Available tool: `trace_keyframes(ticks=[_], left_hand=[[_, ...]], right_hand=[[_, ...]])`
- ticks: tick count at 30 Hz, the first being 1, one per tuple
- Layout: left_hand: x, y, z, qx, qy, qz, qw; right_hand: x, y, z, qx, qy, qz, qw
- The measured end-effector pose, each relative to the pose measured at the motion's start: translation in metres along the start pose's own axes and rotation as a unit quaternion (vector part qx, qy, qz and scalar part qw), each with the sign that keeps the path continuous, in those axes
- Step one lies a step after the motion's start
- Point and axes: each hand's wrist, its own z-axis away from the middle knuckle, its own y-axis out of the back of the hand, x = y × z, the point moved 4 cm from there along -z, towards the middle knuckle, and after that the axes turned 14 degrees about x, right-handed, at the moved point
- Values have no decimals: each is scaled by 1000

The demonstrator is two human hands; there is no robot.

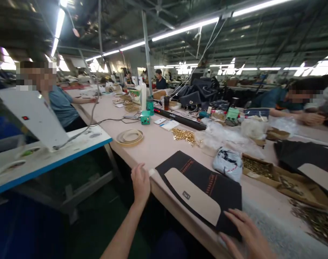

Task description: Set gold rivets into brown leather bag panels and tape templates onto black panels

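My left hand (140, 183) rests at the table's near edge with its fingers stretched out and nothing in it. A small white piece (152, 172) lies on the edge just right of those fingertips. My right hand (246, 228) has its thumb and fingers apart, at the near right corner of a flat black sheet (228, 189) with reddish print. The fingertips seem to touch that corner. On the sheet lies a beige flap-shaped panel (198, 199) with rounded ends and a small dark label. Its right end is close to my right fingers.
Beyond are beige strip coils (130, 136), a green control box (145, 117), gold metal pieces (184, 135) and a plastic-wrapped bundle (228, 163). Cardboard trays of hardware (258, 167) stand right. A white machine (35, 115) stands left. Co-workers sit left (62, 108) and right (277, 99).
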Motion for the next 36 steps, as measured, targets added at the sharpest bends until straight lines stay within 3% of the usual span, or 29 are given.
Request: trace_keyframes(ticks=[2, 4, 8, 16, 20, 23, 27, 31, 36], left_hand=[[-18, -6, -20, -49, 25, -1, 998], [-26, -13, -30, -141, 0, 18, 990], [-29, -12, -33, -252, -19, 40, 967], [-36, -16, -42, -266, 43, 33, 962], [-30, -5, -44, -290, 63, 28, 954], [-8, 11, -36, -320, 64, 54, 944], [48, 31, -9, -415, 64, 152, 895], [98, 44, 14, -488, 62, 184, 851], [125, 51, 25, -503, 52, 199, 840]], right_hand=[[-21, -13, -10, -5, 38, 10, 999], [-34, -27, -15, -15, 47, 9, 999], [-37, -51, -8, -59, 15, -16, 998], [-31, -67, -2, -112, -38, -52, 992], [-32, -64, -10, -106, -49, -65, 991], [-42, -55, -25, -92, -65, -82, 990], [-78, -40, -66, -119, -99, -153, 976], [-115, -32, -105, -133, -113, -221, 960], [-124, -38, -107, -130, -132, -224, 957]])
